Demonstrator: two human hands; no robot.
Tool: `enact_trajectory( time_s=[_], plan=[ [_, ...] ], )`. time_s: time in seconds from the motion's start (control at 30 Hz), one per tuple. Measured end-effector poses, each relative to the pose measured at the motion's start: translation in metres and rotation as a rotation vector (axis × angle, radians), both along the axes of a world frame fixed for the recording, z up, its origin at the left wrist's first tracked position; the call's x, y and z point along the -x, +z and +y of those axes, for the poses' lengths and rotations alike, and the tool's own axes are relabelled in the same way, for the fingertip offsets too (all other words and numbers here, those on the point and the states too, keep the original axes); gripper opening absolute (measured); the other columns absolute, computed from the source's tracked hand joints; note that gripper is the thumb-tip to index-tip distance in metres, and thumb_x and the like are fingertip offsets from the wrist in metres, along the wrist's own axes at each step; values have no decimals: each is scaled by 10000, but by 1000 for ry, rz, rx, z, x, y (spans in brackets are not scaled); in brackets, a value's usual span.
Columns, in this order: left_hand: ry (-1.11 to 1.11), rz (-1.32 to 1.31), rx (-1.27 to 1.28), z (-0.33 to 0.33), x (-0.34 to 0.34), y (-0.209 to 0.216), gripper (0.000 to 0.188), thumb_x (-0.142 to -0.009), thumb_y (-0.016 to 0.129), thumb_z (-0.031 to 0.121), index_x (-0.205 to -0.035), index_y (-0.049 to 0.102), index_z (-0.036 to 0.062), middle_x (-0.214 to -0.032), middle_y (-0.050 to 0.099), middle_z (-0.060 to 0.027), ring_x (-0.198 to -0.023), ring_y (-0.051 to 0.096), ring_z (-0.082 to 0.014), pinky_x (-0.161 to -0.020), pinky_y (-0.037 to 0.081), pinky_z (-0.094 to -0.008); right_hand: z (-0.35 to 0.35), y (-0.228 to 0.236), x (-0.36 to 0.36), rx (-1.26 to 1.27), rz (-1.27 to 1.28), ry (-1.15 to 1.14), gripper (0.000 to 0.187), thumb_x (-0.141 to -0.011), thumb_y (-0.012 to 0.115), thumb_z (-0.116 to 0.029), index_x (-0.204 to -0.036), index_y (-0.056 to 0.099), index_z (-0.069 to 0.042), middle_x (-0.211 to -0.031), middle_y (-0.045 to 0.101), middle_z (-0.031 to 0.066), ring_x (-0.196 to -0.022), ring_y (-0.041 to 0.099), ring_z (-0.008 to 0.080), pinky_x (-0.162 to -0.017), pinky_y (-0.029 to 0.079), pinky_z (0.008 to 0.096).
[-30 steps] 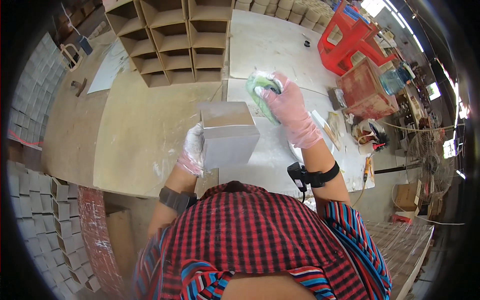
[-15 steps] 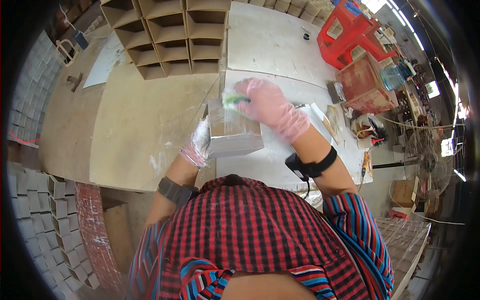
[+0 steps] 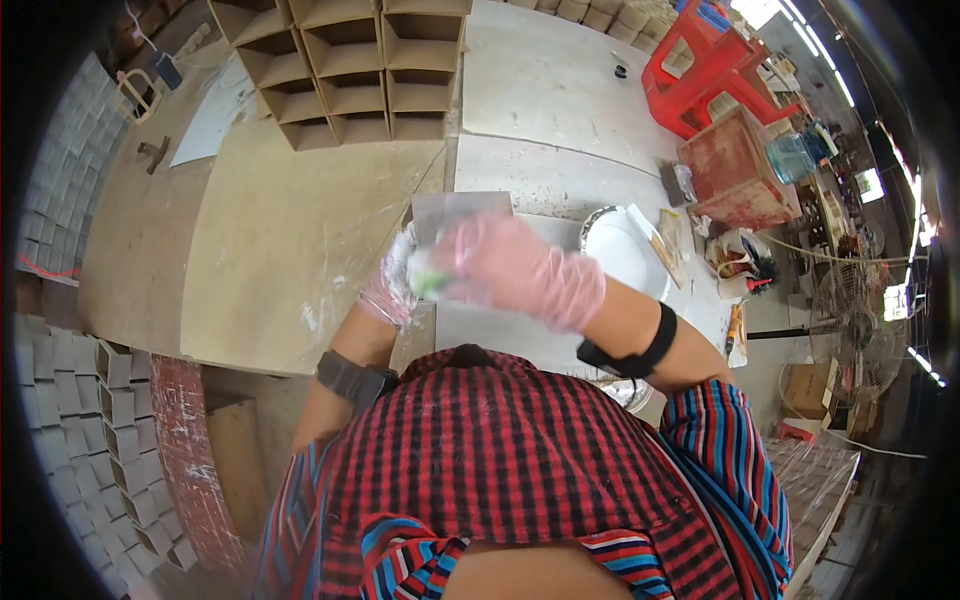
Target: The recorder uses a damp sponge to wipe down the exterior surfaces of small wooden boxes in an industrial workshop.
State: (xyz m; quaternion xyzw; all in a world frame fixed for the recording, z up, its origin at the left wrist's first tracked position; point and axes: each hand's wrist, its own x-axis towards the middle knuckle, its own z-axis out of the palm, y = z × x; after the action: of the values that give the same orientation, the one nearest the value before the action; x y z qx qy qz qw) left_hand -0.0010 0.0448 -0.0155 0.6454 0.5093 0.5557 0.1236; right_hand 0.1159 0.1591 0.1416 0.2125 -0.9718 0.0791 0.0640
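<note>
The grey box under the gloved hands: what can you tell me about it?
The grey box is a plain rectangular block, apparently of grey board, with a flat matt top and sharp edges. It sits on the pale worktable, straight in front of the person. Most of it is hidden: the left hand in a smeared glove steadies its left side, while the right hand, in a pink glove, presses a green-and-white sponge across its top. Motion blur hides finer detail.

I see my left hand (image 3: 390, 285) in a thin pink glove smeared with white, and my right hand (image 3: 520, 268) in the same kind of pink glove. Each wrist carries 1 black band. My shirt is red-and-black check, with blue-and-red striped sleeves.
</note>
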Motion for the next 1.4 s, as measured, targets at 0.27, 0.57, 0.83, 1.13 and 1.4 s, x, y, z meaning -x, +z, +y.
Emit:
enact_trajectory(
  time_s=[0.27,0.57,0.83,1.13,1.4],
  plan=[
    [-262,-1110,120,7,-4,-10,354,-922,380,215,-1200,441,4,-1159,529,-119,-1021,547,-204,-875,464,-321,5,-10,18,17,135,-99,261,-738,596,-298,-956,592,-153,-814,597,74,-788,587,255,-688,482,364],
    [-351,-1663,151,-1,-17,45,379,-925,351,294,-1194,439,43,-1158,516,-119,-1026,530,-239,-876,448,-364,52,-10,2,54,135,-283,247,-748,590,-306,-938,600,-149,-805,597,75,-787,591,248,-710,473,370],
    [-154,-1382,122,3,-13,28,406,-909,394,357,-1159,478,48,-1115,552,-99,-986,554,-221,-843,470,-350,71,-27,-9,84,146,-422,244,-745,582,-296,-947,596,-159,-835,592,88,-804,581,256,-706,468,365],
    [-129,-1555,207,0,-17,48,377,-914,395,339,-1139,491,52,-1123,552,-93,-989,551,-203,-839,469,-327,65,-17,-26,61,111,-304,256,-749,583,-316,-949,597,-156,-810,593,82,-781,582,254,-699,468,365],
    [-111,-1439,152,-3,-14,40,399,-906,409,331,-1171,467,39,-1129,546,-101,-976,562,-212,-835,476,-357,53,-16,-40,-65,-68,-98,227,-753,574,-277,-942,594,-153,-828,598,66,-777,586,242,-695,464,355]
  ],
)
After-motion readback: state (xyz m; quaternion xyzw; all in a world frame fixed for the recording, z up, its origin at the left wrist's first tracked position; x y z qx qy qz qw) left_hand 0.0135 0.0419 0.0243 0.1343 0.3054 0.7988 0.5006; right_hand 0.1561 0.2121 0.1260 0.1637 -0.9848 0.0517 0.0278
